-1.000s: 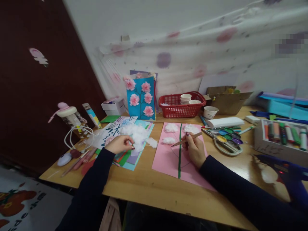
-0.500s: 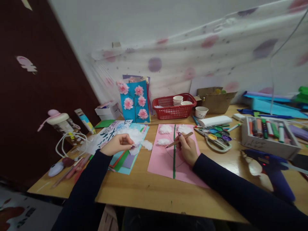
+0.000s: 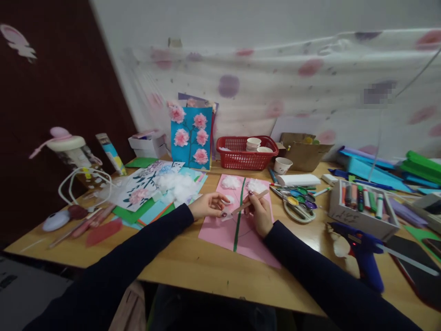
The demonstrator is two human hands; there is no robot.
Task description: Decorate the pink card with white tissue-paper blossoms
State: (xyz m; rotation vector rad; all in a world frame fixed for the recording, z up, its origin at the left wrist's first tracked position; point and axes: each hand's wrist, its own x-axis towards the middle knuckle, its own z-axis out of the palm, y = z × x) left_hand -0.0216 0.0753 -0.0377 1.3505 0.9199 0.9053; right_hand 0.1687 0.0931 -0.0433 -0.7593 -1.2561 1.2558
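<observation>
My right hand is closed around a slim wooden pencil, held over the pink sheet. My left hand is over the sheet's left side, close to the pencil's lower end. Its fingers are curled toward the thumb, where a small pale bit shows that I cannot make out. A green strip runs down the sheet, with thin drawn lines branching off it. White cotton tufts lie on its upper part, one partly behind my left fingers. A heap of cotton lies left of the sheet on coloured papers.
A blue flower card stands at the back beside a red basket holding paper cups. To the right are scissors, paint pots, a marker box and a blue glue gun. A bottle stands at left.
My left hand has moved right, from beside the cotton heap to over the pink sheet by the pencil. My right hand still holds the pencil. The view has shifted slightly.
</observation>
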